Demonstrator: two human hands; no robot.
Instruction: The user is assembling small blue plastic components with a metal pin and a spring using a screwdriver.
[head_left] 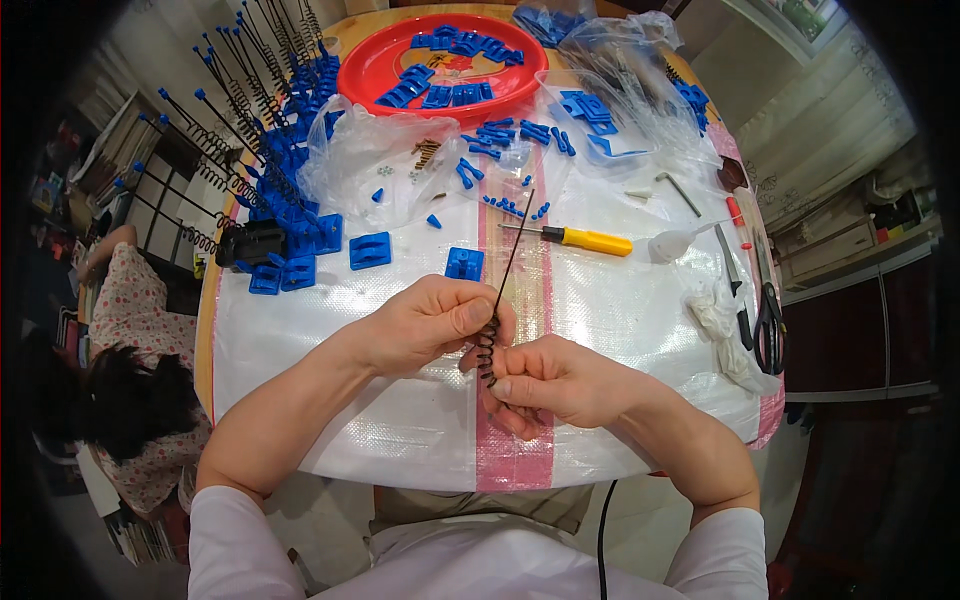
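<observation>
Over the near middle of the table, both my hands are on one dark coil spring (486,352) with a thin dark rod (516,243) rising out of its top. My left hand (440,318) is closed around the upper coils, thumb on top. Lower down, my right hand (556,381) pinches the bottom end of the spring between thumb and fingers. Just beyond my left hand lies a blue plastic bracket (464,263), and a second blue square-based piece (370,251) sits to its left. A screwdriver with a yellow handle (597,241) lies past my right hand.
A red round tray (360,93) at the back carries blue parts. Upright spring-and-rod assemblies on blue bases (285,195) crowd the left edge. Plastic bags (350,150), small blue caps (542,211), a hex key (682,196) and scissors (769,330) lie around. A person (140,320) is at far left.
</observation>
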